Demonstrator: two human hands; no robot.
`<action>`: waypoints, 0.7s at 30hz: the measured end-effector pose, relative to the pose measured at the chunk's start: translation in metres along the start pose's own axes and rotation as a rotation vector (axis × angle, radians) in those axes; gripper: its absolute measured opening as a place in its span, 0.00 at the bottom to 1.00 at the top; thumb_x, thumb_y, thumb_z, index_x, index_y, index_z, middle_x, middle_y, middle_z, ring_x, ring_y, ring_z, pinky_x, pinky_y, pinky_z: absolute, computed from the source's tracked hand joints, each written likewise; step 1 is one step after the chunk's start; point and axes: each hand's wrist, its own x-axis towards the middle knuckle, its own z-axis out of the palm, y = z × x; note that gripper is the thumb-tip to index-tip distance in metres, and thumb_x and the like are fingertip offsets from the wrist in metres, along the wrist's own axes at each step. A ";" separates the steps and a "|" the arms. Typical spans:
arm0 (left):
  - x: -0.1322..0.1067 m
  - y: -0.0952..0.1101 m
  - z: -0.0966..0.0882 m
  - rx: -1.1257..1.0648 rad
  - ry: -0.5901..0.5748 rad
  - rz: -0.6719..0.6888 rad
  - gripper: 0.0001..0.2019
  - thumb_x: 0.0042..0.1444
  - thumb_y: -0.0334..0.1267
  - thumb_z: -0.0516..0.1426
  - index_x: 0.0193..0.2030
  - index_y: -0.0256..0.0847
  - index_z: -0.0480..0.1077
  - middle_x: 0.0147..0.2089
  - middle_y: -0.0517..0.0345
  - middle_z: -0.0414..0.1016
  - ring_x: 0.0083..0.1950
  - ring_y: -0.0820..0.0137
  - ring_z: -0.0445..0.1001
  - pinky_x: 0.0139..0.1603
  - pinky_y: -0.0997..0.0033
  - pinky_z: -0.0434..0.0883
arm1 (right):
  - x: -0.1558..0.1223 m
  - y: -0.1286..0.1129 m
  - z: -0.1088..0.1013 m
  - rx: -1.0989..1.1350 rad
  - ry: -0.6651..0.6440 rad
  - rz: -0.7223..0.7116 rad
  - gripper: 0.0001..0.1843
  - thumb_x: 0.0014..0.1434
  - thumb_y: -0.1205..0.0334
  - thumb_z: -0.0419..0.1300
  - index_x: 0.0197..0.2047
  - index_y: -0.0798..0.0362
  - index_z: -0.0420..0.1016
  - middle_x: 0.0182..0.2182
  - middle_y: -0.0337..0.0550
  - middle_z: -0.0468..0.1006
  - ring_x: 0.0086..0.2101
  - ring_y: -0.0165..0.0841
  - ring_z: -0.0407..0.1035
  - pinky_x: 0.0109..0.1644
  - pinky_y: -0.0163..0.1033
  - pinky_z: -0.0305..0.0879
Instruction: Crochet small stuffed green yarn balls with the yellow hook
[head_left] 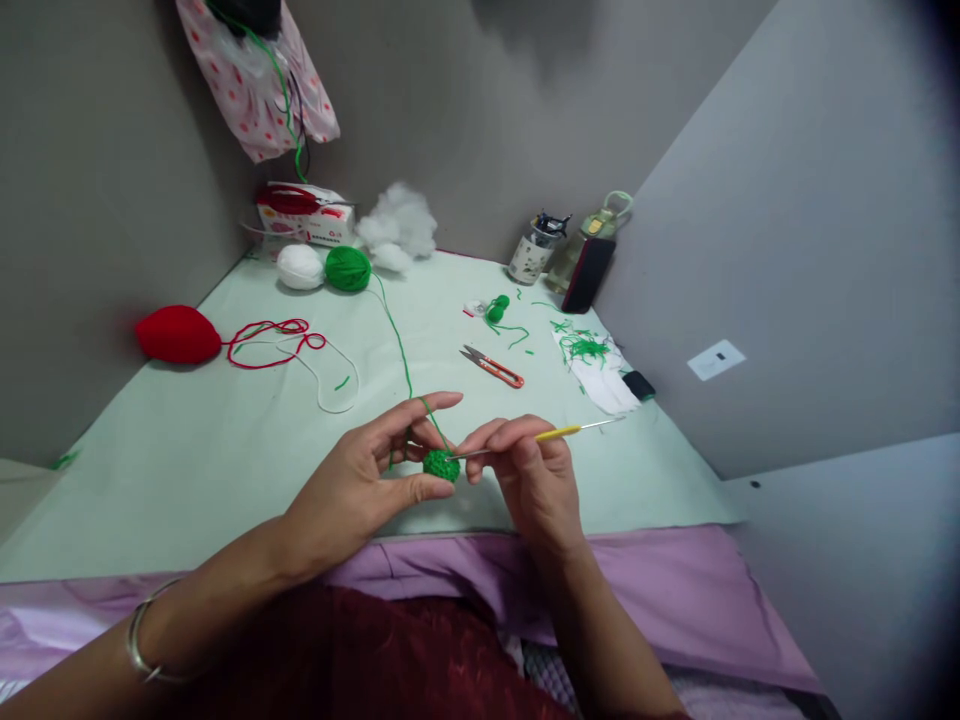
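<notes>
Between the thumb and fingers of my left hand [375, 460] is a small round green crochet piece [441, 466]. Green yarn [401, 350] runs from the green yarn ball [348, 269] across the table and over my raised left index finger down to the piece. My right hand [532, 470] is closed round a crochet hook [559, 434] with a yellow handle. The hook's metal tip touches the upper right side of the green piece; whether it is inside a stitch I cannot tell.
Thread snips [492, 368] lie beyond my hands. At the left are a red yarn ball [178, 335] and a white yarn ball [300, 267]. White stuffing [397, 228], a jar [532, 252], a bottle [577, 250] and a phone [589, 274] stand behind; green scraps [585, 347] lie right.
</notes>
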 end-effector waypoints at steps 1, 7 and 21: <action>0.000 0.000 0.000 0.013 0.006 0.002 0.32 0.53 0.35 0.70 0.65 0.49 0.72 0.41 0.63 0.76 0.48 0.68 0.78 0.58 0.65 0.71 | 0.000 -0.001 -0.001 -0.014 -0.008 0.000 0.10 0.70 0.54 0.60 0.41 0.47 0.82 0.39 0.41 0.88 0.32 0.29 0.80 0.37 0.37 0.79; 0.001 0.003 0.002 0.086 0.041 0.030 0.30 0.52 0.33 0.69 0.64 0.47 0.73 0.38 0.64 0.78 0.44 0.70 0.77 0.55 0.68 0.72 | -0.002 -0.012 -0.002 -0.190 -0.063 -0.038 0.10 0.71 0.57 0.59 0.42 0.48 0.83 0.40 0.43 0.87 0.33 0.30 0.79 0.40 0.39 0.78; -0.004 -0.003 0.020 0.137 0.269 0.152 0.26 0.53 0.33 0.67 0.61 0.48 0.75 0.36 0.65 0.75 0.39 0.73 0.76 0.49 0.72 0.76 | -0.028 -0.024 0.011 -1.469 -0.288 -0.564 0.15 0.69 0.68 0.59 0.57 0.50 0.78 0.52 0.52 0.83 0.51 0.37 0.79 0.52 0.40 0.81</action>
